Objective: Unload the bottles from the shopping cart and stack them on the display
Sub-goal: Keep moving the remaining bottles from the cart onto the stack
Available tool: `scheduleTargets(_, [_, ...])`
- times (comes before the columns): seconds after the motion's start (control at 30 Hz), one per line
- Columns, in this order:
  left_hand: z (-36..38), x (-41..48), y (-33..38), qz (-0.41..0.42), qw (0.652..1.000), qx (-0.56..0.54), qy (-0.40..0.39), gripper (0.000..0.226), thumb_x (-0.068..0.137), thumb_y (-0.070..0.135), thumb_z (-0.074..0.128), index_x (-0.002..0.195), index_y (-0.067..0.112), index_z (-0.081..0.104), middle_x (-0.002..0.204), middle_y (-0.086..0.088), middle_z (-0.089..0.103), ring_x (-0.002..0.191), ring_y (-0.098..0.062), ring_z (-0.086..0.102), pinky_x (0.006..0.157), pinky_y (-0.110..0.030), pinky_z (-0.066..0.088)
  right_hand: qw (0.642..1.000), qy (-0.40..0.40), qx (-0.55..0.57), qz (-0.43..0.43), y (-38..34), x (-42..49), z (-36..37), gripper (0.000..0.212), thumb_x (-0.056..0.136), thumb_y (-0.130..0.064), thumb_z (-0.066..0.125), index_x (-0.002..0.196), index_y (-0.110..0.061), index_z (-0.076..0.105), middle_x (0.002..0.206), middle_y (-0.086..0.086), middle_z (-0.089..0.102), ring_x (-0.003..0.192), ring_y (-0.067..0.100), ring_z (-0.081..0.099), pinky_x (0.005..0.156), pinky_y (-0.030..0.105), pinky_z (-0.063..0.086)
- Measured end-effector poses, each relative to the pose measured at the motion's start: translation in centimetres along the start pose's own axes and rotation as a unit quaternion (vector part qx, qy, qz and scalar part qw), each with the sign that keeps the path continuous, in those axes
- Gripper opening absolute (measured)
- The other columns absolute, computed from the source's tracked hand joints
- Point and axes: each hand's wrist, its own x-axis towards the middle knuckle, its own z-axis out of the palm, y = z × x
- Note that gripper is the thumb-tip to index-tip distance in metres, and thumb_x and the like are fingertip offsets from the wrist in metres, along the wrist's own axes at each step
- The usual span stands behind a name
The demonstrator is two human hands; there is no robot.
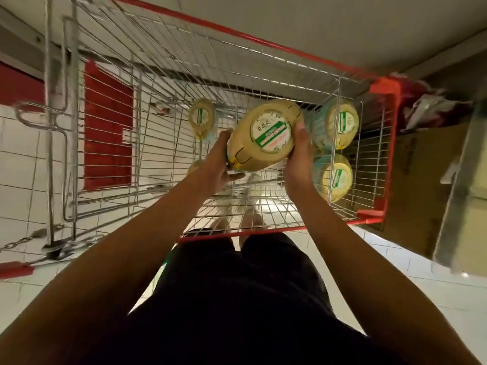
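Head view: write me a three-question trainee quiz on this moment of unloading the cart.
1. True or false: the held bottle is gripped by one hand only.
2. Multiple choice: the shopping cart has a rim that is A blue, B red, C green.
3. Fill in: the two bottles standing together are against the cart's ____ wall, by the person's own sides.

Key:
1. False; the left hand and the right hand both hold it.
2. B.
3. Right.
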Motion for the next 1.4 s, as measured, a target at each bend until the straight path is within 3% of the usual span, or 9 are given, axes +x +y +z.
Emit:
scheduleTargets(0.1, [1.5,-2.9,-0.4,0.006,0.999,0.029,-0.039,0.062,0.098,0.071,0.037,0.133,0.029,0.066,0.129,-0.005,0.073,0.121,-0.027,0.066,0.09,-0.046,0.058,0.999,0.032,0.024,0.004,-1.5,-2.9,-1.7,0.079,0.087,-0.074,0.056,0.145,-0.019,0.06,0.141,0.007,0.067,0.135,0.023,0.061,0.12,0.052,0.042])
scheduleTargets(0.23, [4.2,-5.1,-1.7,0.003,0.995,0.05,-0.087,0.047,0.104,0.064,0.036,0.096,0.045,0.078,0.112,0.002,0.079,0.112,-0.026,0.072,0.076,-0.043,0.064,0.996,0.061,0.053,-0.04,-3.2,-6.4,-4.8,0.066,0.101,-0.06,0.049,0.148,-0.014,0.058,0.14,0.011,0.068,0.134,0.026,0.062,0.118,0.056,0.044])
scheduleTargets(0.4, [9.0,-6.2,-2.9,-0.021,0.99,0.088,-0.108,0.054,0.098,0.066,0.045,0.128,0.027,0.069,0.132,-0.011,0.07,0.124,-0.032,0.064,0.092,-0.053,0.059,0.988,0.121,0.061,-0.069,-3.9,-10.1,-9.6,0.069,0.099,-0.066,0.045,0.14,-0.013,0.063,0.131,0.012,0.072,0.127,0.028,0.067,0.113,0.056,0.049])
scheduleTargets(0.5, [12.5,-6.9,-4.0,-0.032,0.985,0.127,-0.116,0.052,0.095,0.067,0.047,0.122,0.029,0.071,0.124,-0.008,0.075,0.119,-0.03,0.067,0.083,-0.047,0.061,0.983,0.155,0.073,-0.071,-3.9,-11.6,-12.8,0.055,0.102,-0.063,0.042,0.126,-0.023,0.071,0.123,0.007,0.076,0.122,0.025,0.07,0.113,0.058,0.049])
scheduleTargets(0.77, [23.4,-8.6,-6.7,-0.02,0.978,0.171,-0.121,0.064,0.076,0.067,0.058,0.121,0.025,0.071,0.118,-0.011,0.076,0.116,-0.032,0.068,0.088,-0.052,0.06,0.97,0.199,0.063,-0.124,-4.7,-13.6,-23.1,0.074,0.1,-0.071,0.035,0.129,-0.01,0.065,0.122,0.011,0.075,0.118,0.029,0.071,0.104,0.06,0.055])
scheduleTargets(0.97, [32.5,-9.7,-10.1,-0.016,0.971,0.177,-0.16,0.053,0.101,0.065,0.043,0.132,0.028,0.067,0.125,-0.009,0.074,0.12,-0.034,0.067,0.1,-0.061,0.054,0.955,0.228,0.084,-0.171,-6.3,-13.8,-32.0,0.076,0.101,-0.072,0.035,0.123,-0.008,0.069,0.117,0.007,0.077,0.113,0.026,0.073,0.095,0.045,0.06])
scheduleTargets(1.07, [36.6,-10.3,-11.6,-0.014,0.969,0.188,-0.163,0.046,0.103,0.058,0.045,0.133,0.03,0.064,0.131,-0.01,0.07,0.121,-0.035,0.065,0.091,-0.058,0.059,0.943,0.265,0.097,-0.175,-6.6,-13.4,-35.8,0.084,0.093,-0.085,0.038,0.122,-0.012,0.069,0.12,0.003,0.077,0.117,0.023,0.072,0.1,0.036,0.058])
scheduleTargets(1.2, [40.6,-10.5,-13.4,-0.006,0.966,0.197,-0.165,0.036,0.105,0.055,0.043,0.127,0.035,0.064,0.135,-0.005,0.065,0.124,-0.032,0.062,0.1,-0.062,0.054,0.939,0.281,0.09,-0.177,-6.4,-12.7,-39.9,0.076,0.1,-0.072,0.032,0.126,-0.012,0.069,0.125,0.004,0.075,0.122,0.024,0.069,0.112,0.053,0.051])
scheduleTargets(1.4, [44.1,-9.7,-14.7,0.037,0.973,0.191,-0.125,0.029,0.104,0.062,0.041,0.113,0.049,0.065,0.12,0.013,0.069,0.117,-0.018,0.063,0.094,-0.052,0.058,0.946,0.239,0.093,-0.2,-6.9,-11.0,-43.3,0.094,0.092,-0.084,0.044,0.139,-0.004,0.059,0.137,0.008,0.069,0.131,0.024,0.064,0.115,0.05,0.047])
